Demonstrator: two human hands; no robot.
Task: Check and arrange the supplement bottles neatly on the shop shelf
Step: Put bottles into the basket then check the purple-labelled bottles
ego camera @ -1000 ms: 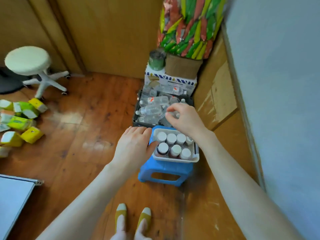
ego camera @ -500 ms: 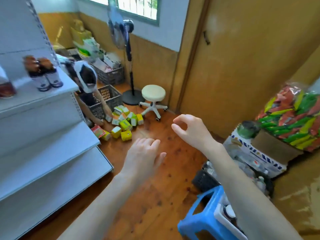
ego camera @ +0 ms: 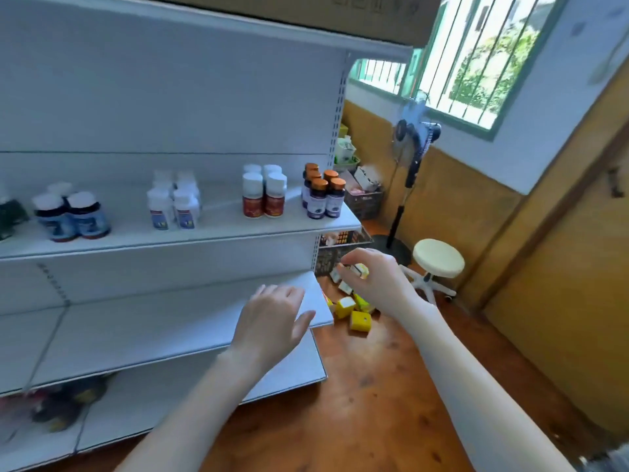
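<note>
1. L hand (ego camera: 272, 323): palm down, fingers straight & slightly spread, holds nothing. It hovers over the right end of the middle shelf (ego camera: 153, 330), near its front-right corner.
2. R hand (ego camera: 376, 284): out past the shelves' right end, above the floor. Fingers curled, thumb & forefinger tips close together. Can't tell if they pinch anything, since small boxes behind blur into the fingers.
3. Supplement bottles all stand upright on the upper shelf (ego camera: 221, 231), in 4 clusters w/ gaps between.
4. Orange-cap bottles (ego camera: 323, 197): right end of the upper shelf, by the front-right corner.
5. Red-label bottles (ego camera: 263, 195), white caps: just left of the orange-cap bottles.
6. White bottles (ego camera: 173, 206): approx mid-shelf.
7. Dark blue bottles (ego camera: 69, 216), white caps: toward the left end, near the front edge.
8. Bottom shelf (ego camera: 299, 366): blurred dark/red items at its left end, can't identify.
9. Floor beyond the shelves' right end: scattered yellow boxes (ego camera: 359, 320), a wire basket (ego camera: 340, 248), a white stool (ego camera: 439, 262) & a standing fan (ego camera: 413, 141) under the window (ego camera: 476, 63).
</note>
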